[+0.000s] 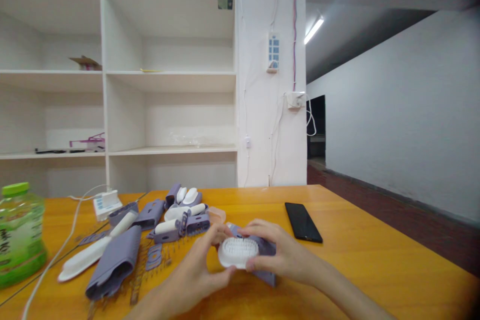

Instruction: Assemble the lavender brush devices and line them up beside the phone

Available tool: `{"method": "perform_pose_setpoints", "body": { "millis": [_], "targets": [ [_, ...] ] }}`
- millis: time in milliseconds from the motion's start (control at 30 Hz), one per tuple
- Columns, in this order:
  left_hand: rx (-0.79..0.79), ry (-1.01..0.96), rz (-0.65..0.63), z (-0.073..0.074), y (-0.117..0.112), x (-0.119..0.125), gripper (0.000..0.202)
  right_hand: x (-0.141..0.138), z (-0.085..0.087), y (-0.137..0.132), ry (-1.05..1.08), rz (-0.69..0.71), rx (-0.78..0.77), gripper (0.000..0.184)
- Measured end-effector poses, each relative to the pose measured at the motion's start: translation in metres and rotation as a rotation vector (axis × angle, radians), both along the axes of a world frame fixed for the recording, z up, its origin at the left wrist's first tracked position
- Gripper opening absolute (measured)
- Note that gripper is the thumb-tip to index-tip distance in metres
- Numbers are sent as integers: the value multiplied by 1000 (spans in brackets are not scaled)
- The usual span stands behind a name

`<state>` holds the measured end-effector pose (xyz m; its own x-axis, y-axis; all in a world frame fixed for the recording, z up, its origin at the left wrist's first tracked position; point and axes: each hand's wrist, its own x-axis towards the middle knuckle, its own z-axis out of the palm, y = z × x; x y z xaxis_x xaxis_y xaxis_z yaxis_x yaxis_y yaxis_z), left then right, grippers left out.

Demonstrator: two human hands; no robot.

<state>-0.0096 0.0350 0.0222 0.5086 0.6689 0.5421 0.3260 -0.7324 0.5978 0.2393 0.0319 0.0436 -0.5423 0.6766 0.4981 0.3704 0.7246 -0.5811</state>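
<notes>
Both my hands hold one small object over the orange table (375, 260). It is a white oval brush head (238, 252) with short bristles, seated on a lavender plastic body (264, 260). My left hand (200, 270) grips the white part from the left, fingers curled round its edge. My right hand (279, 252) wraps over the lavender body from the right, thumb beneath the white oval. Just left of my hands lies a heap of lavender and white plastic parts (150, 230).
A black phone (303, 222) lies flat to the right of my hands. A green bottle (18, 232) stands at the far left, beside a white power strip (106, 203) and its cable. White shelving (168, 75) rises behind the table.
</notes>
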Motion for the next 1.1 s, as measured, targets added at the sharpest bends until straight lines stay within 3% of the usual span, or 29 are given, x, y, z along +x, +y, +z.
{"method": "perform_pose_setpoints", "body": {
  "millis": [100,200,300,400,467,733,967,1100],
  "targets": [
    [55,26,-43,9,17,14,42,4,-1,5,-28,-114,71,23],
    [127,126,-47,6,33,17,46,11,-7,11,-63,-223,127,25],
    [157,257,-35,-13,43,9,70,12,-12,12,-113,-296,153,26],
    [147,267,21,-28,43,2,81,7,-14,8,-145,-346,137,25],
    [158,245,56,-30,39,2,83,2,-14,5,-152,-366,126,27],
    [171,200,172,-28,21,8,83,2,-8,3,-114,-281,42,28],
    [96,237,165,-30,26,7,95,9,0,5,-151,-232,20,25],
    [93,252,158,-23,24,9,87,12,2,5,-184,-248,-7,22]
  ]
}}
